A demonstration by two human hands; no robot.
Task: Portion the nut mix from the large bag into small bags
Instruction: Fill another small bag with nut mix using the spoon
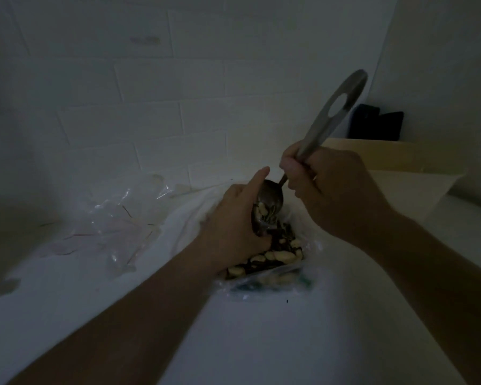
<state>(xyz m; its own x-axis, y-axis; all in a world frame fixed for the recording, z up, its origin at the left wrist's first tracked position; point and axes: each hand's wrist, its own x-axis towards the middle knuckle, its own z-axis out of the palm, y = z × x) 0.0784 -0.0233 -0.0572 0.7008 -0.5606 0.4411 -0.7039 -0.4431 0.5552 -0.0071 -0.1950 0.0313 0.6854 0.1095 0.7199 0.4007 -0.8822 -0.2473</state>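
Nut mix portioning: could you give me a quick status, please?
Right hand grips spoon. Left hand steadies its loaded bowl over the open nut bag. Empty small bags lie left, nothing blocking.

No text, label, brand, number or sign can be read. A blurred dark mark is seen on the tiled wall near the top edge, but nothing can be made out in it. Green print is seen on the large bag, too smeared to be read.
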